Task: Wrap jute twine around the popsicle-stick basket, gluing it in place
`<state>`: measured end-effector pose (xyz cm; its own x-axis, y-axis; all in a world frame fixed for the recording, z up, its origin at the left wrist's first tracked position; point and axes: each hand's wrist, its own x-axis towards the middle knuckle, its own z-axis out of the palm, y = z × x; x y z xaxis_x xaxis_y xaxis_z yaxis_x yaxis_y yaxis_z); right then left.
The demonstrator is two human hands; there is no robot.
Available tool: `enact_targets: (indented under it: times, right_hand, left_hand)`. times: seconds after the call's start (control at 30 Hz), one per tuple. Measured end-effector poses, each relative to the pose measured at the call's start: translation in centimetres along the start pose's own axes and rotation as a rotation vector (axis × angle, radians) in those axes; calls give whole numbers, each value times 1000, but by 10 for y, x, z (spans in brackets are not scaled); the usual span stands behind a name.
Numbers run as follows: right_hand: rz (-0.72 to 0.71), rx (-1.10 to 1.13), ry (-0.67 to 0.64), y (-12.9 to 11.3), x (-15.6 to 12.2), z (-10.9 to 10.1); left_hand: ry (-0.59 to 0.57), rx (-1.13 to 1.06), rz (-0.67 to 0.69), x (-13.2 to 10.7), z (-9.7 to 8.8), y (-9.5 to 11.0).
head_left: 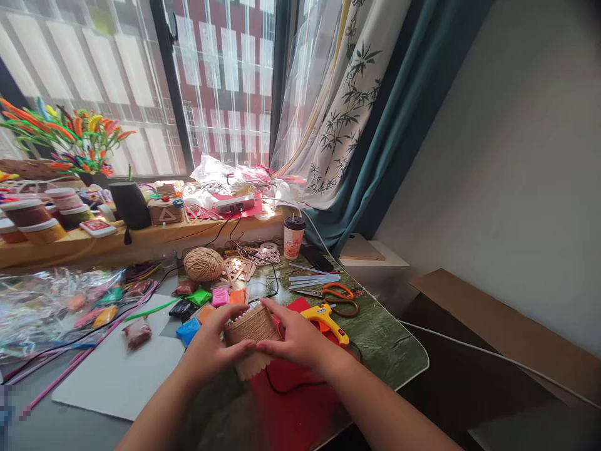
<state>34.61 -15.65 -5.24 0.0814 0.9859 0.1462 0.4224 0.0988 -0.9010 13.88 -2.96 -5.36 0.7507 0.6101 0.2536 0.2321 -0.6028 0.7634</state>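
Note:
Between my two hands I hold a small craft-stick cup wrapped in twine (pixel 252 327), tilted, its scalloped pale stick ends showing at the lower edge. My left hand (pixel 213 338) grips its left side, thumb across the front. On the other side my right hand (pixel 295 338) presses with thumb and fingers. Just right of my right hand lies a yellow glue gun (pixel 331 322) on a red sheet (pixel 300 407). Orange-handled scissors (pixel 339 295) and clear glue sticks (pixel 314 282) rest beyond it. A ball of twine (pixel 203 264) sits behind my left hand.
Several coloured clay packets (pixel 201 297) lie behind my hands, and a white board (pixel 117 369) is at left. A paper cup (pixel 294 238) and a phone (pixel 317 258) stand near the back. Black cords (pixel 286 389) cross the table. The window sill (pixel 201 232) holds paint jars and craft supplies.

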Motion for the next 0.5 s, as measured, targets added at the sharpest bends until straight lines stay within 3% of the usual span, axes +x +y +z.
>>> enact_targets:
  times: [0.13,0.23,0.33,0.5]
  right_hand:
    - [79,49,113,3,-3,9]
    - [100,46,172,2,-6,11]
    - [65,36,161,3,-7,5]
    - [49,19,92,13,-1,-7]
  left_hand:
    - [-40,260,168,-9,14,14]
    - [45,374,223,-11,25,18]
    - [45,338,251,-11,29,15]
    - [-49,201,216,-8,19,-1]
